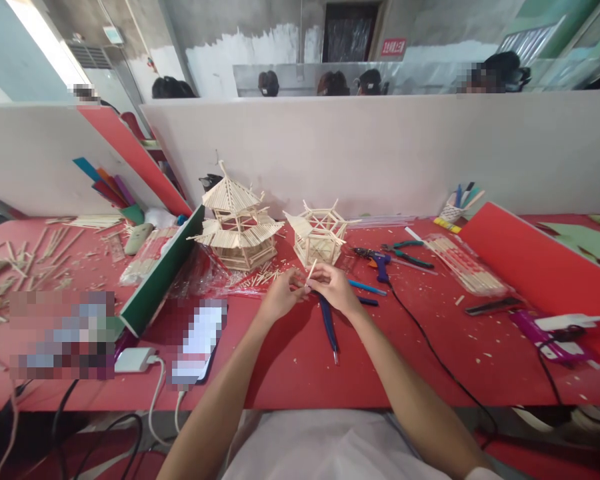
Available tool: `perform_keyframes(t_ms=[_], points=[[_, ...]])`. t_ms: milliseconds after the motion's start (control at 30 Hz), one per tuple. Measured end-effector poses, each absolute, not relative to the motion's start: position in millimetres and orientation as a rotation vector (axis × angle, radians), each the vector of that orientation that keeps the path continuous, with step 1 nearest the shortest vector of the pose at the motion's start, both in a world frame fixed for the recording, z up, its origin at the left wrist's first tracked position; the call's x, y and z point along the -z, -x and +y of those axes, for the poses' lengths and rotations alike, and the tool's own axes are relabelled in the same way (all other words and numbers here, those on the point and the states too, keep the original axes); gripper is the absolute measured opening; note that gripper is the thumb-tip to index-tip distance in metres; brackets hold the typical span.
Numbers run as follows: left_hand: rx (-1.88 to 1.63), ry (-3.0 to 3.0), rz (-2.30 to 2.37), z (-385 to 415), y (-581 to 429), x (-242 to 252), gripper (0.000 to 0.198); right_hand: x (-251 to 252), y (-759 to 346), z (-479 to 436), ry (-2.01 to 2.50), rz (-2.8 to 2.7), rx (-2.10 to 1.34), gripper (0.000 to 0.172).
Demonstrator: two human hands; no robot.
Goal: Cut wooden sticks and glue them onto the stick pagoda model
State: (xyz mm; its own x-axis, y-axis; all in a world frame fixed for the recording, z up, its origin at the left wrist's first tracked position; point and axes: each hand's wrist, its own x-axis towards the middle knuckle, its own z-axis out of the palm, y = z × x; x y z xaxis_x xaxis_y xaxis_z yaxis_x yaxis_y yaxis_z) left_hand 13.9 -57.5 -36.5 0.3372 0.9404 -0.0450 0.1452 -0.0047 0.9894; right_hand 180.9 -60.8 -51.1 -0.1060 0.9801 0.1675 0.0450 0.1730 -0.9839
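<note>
My left hand point(281, 293) and my right hand point(335, 285) meet over the red table point(290, 373), fingers pinched together on a thin wooden stick point(311, 270) that points up between them. Just beyond them stands a small unfinished stick model point(318, 235) and, to its left, a taller two-roofed stick pavilion point(236, 223). Blue-handled pliers point(329, 327) lie on the table under my right wrist.
A blue glue gun point(377, 261) with a black cord, green-handled pliers point(406, 252) and a bag of sticks point(463, 265) lie to the right. A phone point(199, 343) and charger point(135, 360) sit at left. Loose sticks litter the left side. Other people sit behind the partition point(380, 147).
</note>
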Motion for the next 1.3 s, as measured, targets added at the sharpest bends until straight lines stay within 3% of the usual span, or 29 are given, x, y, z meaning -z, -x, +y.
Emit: perform_keyframes(t_ms=[1300], points=[[-0.884,-1.544,1.168,-58.9,-12.0,32.2,0.021,48.1,-177.1,-67.4,1.095,-1.435,-1.017,0.019]])
